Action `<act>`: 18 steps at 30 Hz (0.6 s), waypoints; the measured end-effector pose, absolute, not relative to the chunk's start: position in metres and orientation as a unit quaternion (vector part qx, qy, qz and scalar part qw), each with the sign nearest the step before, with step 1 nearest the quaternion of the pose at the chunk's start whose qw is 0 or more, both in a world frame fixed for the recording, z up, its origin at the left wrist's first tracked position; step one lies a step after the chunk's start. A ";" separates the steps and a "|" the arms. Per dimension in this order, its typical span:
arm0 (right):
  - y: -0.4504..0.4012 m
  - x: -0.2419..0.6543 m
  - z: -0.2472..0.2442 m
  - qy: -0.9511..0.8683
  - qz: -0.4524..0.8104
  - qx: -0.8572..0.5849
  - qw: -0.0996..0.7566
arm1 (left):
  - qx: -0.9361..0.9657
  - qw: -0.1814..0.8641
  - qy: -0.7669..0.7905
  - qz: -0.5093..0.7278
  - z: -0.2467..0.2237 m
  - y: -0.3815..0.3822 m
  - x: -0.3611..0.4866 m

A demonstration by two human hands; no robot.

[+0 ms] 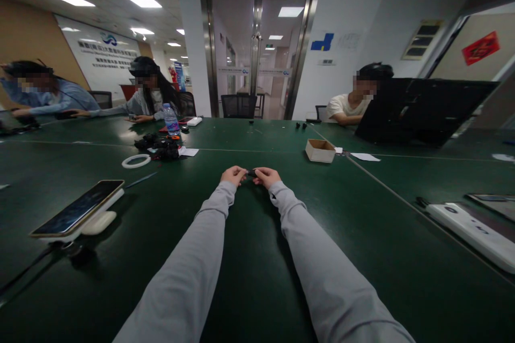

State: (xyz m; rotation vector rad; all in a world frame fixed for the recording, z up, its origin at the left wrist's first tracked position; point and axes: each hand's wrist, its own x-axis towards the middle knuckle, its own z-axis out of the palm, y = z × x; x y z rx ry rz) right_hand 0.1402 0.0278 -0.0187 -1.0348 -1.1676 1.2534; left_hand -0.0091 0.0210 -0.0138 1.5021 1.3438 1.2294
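Grip: left hand [233, 176] and right hand [267, 177] are pinching a small dark piece [251, 173] from either side | spot: it's sitting between them over the green desk [257, 246], open box [320, 155] sitting off to the right | progress: looks like they're mid-fiddling, can't really tell what's done or left tbh

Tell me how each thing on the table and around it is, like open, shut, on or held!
Small dark thing: held in both hands
Left hand: fingers pinched
Right hand: fingers pinched
Box: open on top
Phone: face up, screen dark
White ring: lying flat
Bottle: standing up
Glass doors: shut
Ceiling lights: on
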 end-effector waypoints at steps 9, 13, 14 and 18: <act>0.025 0.141 -0.018 -0.528 0.512 -0.424 0.528 | 0.595 0.349 0.581 0.433 -0.011 0.021 -0.013; 0.024 0.142 -0.017 -0.542 0.509 -0.411 0.528 | 0.601 0.312 0.612 0.409 -0.004 0.016 -0.013; 0.023 0.142 -0.017 -0.546 0.508 -0.407 0.526 | 0.602 0.306 0.618 0.402 -0.002 0.015 -0.013; 0.022 0.145 -0.015 -0.568 0.510 -0.392 0.514 | 0.594 0.305 0.639 0.382 0.004 0.013 -0.012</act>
